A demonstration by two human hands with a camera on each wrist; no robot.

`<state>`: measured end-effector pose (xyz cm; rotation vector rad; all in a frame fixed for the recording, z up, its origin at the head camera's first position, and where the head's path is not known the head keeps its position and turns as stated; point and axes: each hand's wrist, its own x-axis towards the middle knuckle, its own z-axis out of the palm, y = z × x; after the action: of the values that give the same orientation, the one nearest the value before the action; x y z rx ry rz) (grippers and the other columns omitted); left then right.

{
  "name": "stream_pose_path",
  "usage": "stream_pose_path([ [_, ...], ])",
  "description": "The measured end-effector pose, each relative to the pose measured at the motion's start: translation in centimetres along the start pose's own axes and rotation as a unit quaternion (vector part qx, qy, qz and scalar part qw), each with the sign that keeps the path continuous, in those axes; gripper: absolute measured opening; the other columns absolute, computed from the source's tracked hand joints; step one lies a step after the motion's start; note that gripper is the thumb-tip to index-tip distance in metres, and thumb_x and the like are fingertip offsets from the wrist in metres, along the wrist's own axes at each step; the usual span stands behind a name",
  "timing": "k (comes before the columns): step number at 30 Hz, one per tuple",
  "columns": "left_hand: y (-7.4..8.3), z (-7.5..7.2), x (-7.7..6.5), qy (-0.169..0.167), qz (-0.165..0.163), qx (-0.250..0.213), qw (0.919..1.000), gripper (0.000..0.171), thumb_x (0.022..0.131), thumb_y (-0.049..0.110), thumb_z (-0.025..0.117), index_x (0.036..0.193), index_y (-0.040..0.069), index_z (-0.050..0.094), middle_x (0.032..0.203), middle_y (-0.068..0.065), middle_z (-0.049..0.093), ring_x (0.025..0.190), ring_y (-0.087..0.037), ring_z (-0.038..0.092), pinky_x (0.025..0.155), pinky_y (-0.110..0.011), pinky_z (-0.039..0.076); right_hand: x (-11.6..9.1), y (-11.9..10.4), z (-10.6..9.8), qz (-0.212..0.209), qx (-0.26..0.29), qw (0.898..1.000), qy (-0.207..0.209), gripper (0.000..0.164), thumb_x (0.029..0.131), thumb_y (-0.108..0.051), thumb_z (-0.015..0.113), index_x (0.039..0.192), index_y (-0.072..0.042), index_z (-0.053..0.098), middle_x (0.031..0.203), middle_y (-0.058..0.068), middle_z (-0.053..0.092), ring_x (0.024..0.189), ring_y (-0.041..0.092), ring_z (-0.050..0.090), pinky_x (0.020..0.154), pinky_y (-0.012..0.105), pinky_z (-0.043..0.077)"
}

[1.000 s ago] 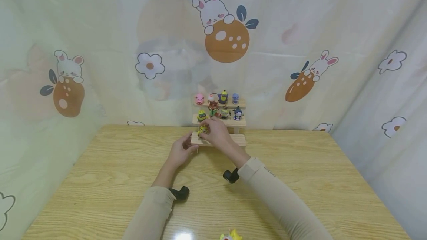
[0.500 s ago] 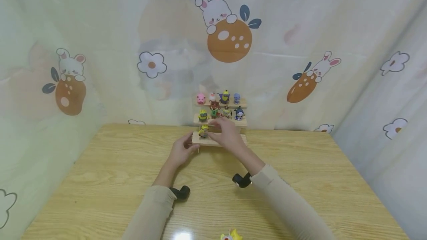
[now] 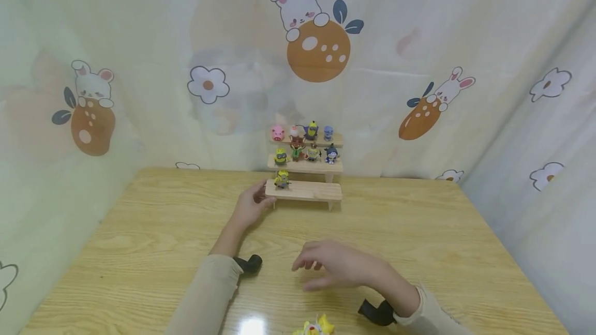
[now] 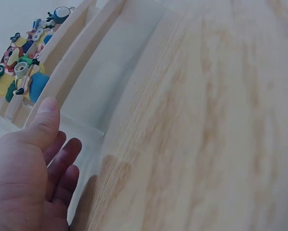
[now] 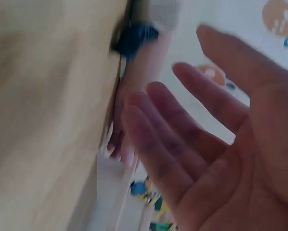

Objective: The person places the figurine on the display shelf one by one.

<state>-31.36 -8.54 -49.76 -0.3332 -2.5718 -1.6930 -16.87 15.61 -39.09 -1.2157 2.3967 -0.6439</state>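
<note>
A three-tier wooden display stand (image 3: 312,190) stands at the back of the table. My left hand (image 3: 250,207) holds the left end of its lowest tier, the thumb (image 4: 47,113) against the board's edge and the other fingers loosely bent below. On that tier, near the left end, a small yellow minion figurine (image 3: 281,179) stands upright. My right hand (image 3: 340,263) is over the table in front of the stand, fingers spread and slightly bent, holding nothing. Close to it, at the bottom edge of the head view, lies a yellow figurine (image 3: 314,328), partly cut off.
Several small figurines stand on the upper tiers, among them a pink pig (image 3: 278,133), a fox (image 3: 296,148) and a dark-hooded figure (image 3: 331,154). A printed curtain (image 3: 251,30) hangs behind the wooden table (image 3: 163,221).
My right hand has let go of the minion figurine, leaving it on the lowest tier, and has come back toward the near side of the table. My left hand stays at the stand.
</note>
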Motion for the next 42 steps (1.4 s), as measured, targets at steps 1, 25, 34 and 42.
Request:
stream_pose_path([
  [1,0.0,0.0,0.0,-0.002,0.001,-0.001,1.0,0.07,0.084,0.029,0.072,0.143,0.006,0.041,0.124,-0.018,0.061,0.107,-0.029,0.061,0.096,-0.042,0.05,-0.4,-0.5,0.3,-0.006,-0.009,1.0,-0.014,0.033,0.089,-0.034,0.067,0.117,-0.017,0.064,0.111,-0.003,0.063,0.096,0.007,0.062,0.08,0.018,0.052],
  [25,-0.3,0.2,0.0,0.002,0.014,-0.002,0.9999,0.067,0.085,0.025,0.071,0.143,0.006,0.042,0.118,-0.015,0.064,0.106,-0.026,0.061,0.095,-0.04,0.05,-1.6,-4.2,5.3,0.027,-0.251,0.965,-0.075,0.045,0.08,-0.048,0.071,0.118,-0.028,0.059,0.091,-0.013,0.057,0.072,0.0,0.047,0.059,0.016,0.042],
  [34,0.3,0.0,-0.2,-0.016,0.013,-0.014,0.9997,0.066,0.087,0.025,0.069,0.143,0.005,0.04,0.12,-0.015,0.064,0.106,-0.027,0.062,0.092,-0.04,0.052,-1.4,-2.5,4.3,0.114,-0.211,0.971,-0.001,0.065,0.069,-0.054,0.078,0.123,-0.023,0.057,0.093,-0.013,0.059,0.07,-0.002,0.045,0.059,0.02,0.045],
  [42,0.2,0.0,-0.1,-0.013,0.014,-0.017,0.9997,0.069,0.086,0.026,0.07,0.144,0.005,0.039,0.12,-0.016,0.063,0.107,-0.028,0.061,0.096,-0.04,0.05,0.1,1.5,2.8,0.167,-0.169,0.969,0.073,0.073,0.074,-0.053,0.075,0.133,-0.018,0.05,0.094,-0.009,0.064,0.076,0.003,0.057,0.056,0.021,0.045],
])
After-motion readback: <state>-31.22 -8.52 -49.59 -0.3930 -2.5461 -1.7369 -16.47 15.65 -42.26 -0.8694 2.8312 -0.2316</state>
